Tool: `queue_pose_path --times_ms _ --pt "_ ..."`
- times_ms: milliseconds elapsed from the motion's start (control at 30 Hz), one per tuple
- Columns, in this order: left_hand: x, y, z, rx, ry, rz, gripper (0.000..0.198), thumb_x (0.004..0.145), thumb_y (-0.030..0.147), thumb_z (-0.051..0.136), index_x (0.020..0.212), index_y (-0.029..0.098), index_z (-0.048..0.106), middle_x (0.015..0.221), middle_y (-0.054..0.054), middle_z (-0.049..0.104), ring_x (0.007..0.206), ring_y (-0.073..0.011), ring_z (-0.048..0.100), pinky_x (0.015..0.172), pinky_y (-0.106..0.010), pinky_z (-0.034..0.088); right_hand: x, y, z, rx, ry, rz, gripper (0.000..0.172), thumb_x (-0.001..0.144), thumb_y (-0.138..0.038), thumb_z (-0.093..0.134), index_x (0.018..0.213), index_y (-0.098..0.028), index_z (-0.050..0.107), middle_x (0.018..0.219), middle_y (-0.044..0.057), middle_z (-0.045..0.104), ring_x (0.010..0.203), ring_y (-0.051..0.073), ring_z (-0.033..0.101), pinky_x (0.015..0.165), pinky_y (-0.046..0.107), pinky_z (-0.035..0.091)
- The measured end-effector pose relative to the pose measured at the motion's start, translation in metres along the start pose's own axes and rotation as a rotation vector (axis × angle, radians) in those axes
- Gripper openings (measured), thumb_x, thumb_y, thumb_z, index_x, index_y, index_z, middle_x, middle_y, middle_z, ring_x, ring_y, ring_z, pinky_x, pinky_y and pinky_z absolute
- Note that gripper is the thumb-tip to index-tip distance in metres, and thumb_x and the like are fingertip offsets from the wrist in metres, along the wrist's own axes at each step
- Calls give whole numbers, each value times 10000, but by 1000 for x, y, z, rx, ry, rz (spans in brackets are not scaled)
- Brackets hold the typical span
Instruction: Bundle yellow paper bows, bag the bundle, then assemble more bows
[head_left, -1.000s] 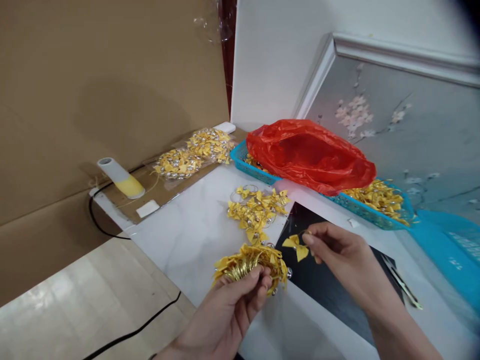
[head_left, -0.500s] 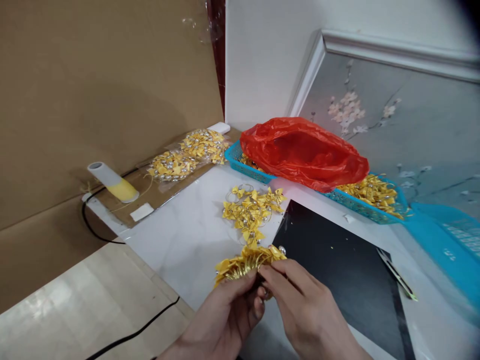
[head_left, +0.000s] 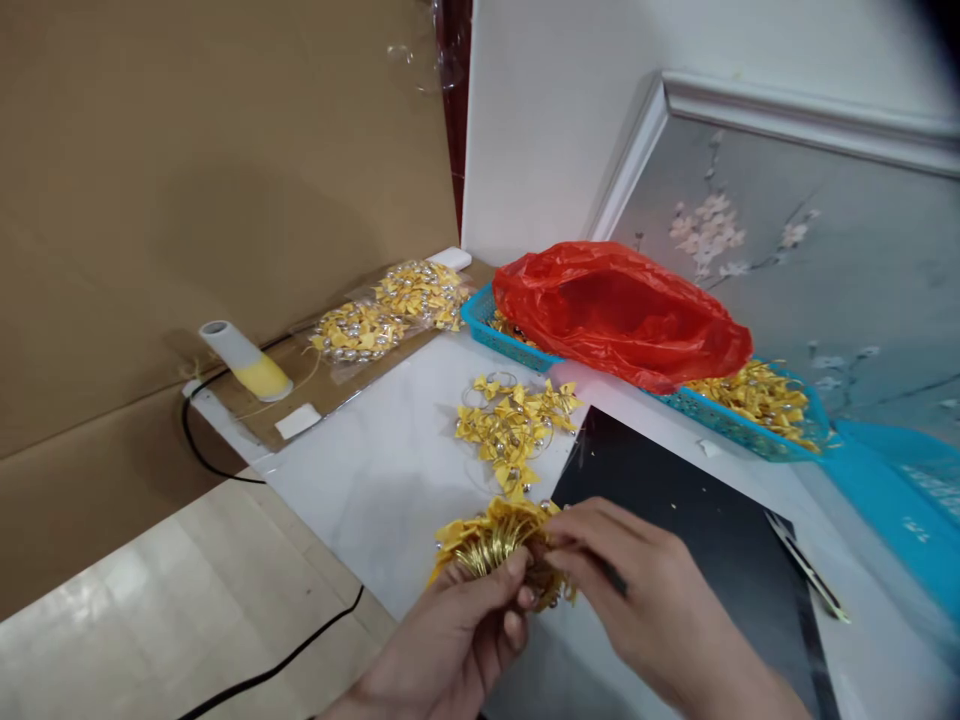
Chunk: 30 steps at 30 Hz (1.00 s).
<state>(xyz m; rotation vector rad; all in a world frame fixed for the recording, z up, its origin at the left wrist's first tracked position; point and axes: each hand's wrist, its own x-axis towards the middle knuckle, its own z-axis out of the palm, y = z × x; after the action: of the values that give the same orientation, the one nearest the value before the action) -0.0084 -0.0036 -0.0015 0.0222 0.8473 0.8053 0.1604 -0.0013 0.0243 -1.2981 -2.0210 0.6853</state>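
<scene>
Two hands: left hand [head_left: 457,640] and right hand [head_left: 645,600] both pinch bunch of yellow wired bows [head_left: 495,538], at left edge of black mat [head_left: 675,510]. Risk: a loosened pinch lets wires splay, bows scatter.

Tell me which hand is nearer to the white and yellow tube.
Left. The left hand, holding the bundle of yellow bows, is lower right of the tube; the right hand is farther right, over the black mat.
</scene>
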Motion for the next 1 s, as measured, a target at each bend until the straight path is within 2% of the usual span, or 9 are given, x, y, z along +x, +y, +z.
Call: queue_pose_path --times_ms 67,167,300,400,533,667,800,900,1000 --pt "-1 2 1 -12 32 -10 93 810 23 638 822 1 727 712 -63 632 535 -52 581 462 -106 510 15 13 -9 -28 82 116 196 894 -239 488 883 -198 679 792 39 668 672 145 616 623 244 480" --pt "-4 5 2 -45 79 -24 129 829 1 599 804 -8 726 734 -82 650 548 -58 613 497 -111 538 41 47 -10 -86 212 303 250 853 -324 505 903 -174 698 671 42 658 577 164 584 592 281 443" --pt "-7 5 2 -58 73 -26 115 813 -8 617 781 -8 728 717 -92 664 579 -78 645 543 -125 563 66 91 7 -76 230 380 211 763 -330 574 775 -177 719 629 52 661 567 185 574 591 301 412" --pt "-7 5 0 -64 33 -16 104 806 -4 630 791 4 732 719 -96 677 592 -86 652 561 -137 573 72 105 21 -10 247 419 233 744 -380 595 733 -175 707 616 45 648 572 179 563 556 282 399" --pt "-6 7 -2 -73 18 -24 93 795 2 646 809 23 736 722 -85 680 587 -86 648 553 -137 571 68 99 23 125 284 424 285 761 -447 587 733 -169 646 580 1 569 513 131 478 472 236 355" --pt "-5 7 -1 -76 7 -37 103 802 -1 632 831 12 730 767 -97 685 596 -85 649 564 -143 574 57 81 6 264 310 411 275 772 -447 601 770 -174 572 594 -31 496 481 97 409 427 213 327" --pt "-3 6 2 -79 -14 -47 121 821 5 609 858 9 724 768 -96 678 602 -86 647 570 -150 575 41 63 -14 352 301 410 270 787 -436 617 789 -177 540 588 -42 478 464 90 407 398 200 318" --pt "-2 4 3 -54 -7 -41 114 821 11 611 831 2 725 741 -96 672 595 -85 639 562 -146 568 28 47 -21 329 284 402 261 797 -423 638 805 -176 555 633 -32 501 473 81 413 391 190 320" --pt "-1 1 4 -33 9 -20 109 819 24 621 815 4 728 741 -95 675 602 -82 632 558 -139 559 13 25 -15 181 237 353 202 850 -380 599 814 -181 595 634 -17 540 496 96 470 421 195 378"
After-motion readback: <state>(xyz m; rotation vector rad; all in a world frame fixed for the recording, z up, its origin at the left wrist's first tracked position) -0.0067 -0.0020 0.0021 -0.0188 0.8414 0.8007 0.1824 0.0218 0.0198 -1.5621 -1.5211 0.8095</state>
